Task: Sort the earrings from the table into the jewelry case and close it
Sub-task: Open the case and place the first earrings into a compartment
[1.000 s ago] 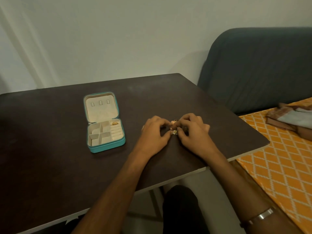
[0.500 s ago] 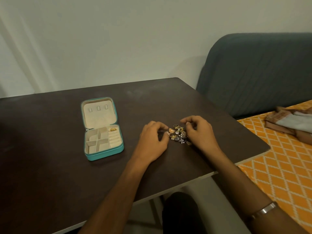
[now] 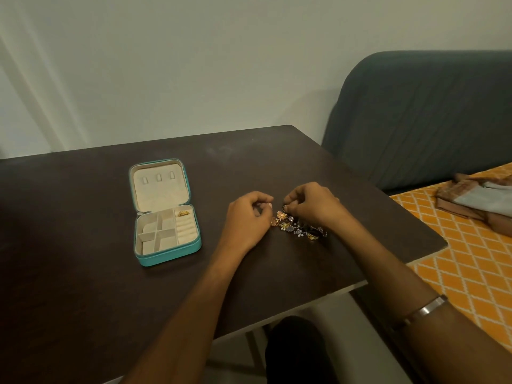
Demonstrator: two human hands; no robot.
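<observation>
A teal jewelry case (image 3: pixel 169 254) lies open on the left of the dark table (image 3: pixel 83 273), its lid flat behind it. One gold earring (image 3: pixel 183 213) sits in its back right compartment; the other compartments look bare. A tangled pile of gold and silver earrings (image 3: pixel 297 228) lies right of the case. My left hand (image 3: pixel 246 220) rests curled at the pile's left edge, fingertips pressed together with nothing visible in them. My right hand (image 3: pixel 313 205) hovers over the pile, thumb and forefinger pinching the hook of one earring (image 3: pixel 283 213).
The table's right edge (image 3: pixel 432 252) is close to the pile. Beyond it are a dark blue sofa back (image 3: pixel 429 115), an orange patterned cover (image 3: pixel 471 273) and folded cloth (image 3: pixel 482 199). A wall stands behind the table.
My hands have drawn apart and uncovered the pile. My right hand has risen a little, pinching one earring. My left hand has curled shut.
</observation>
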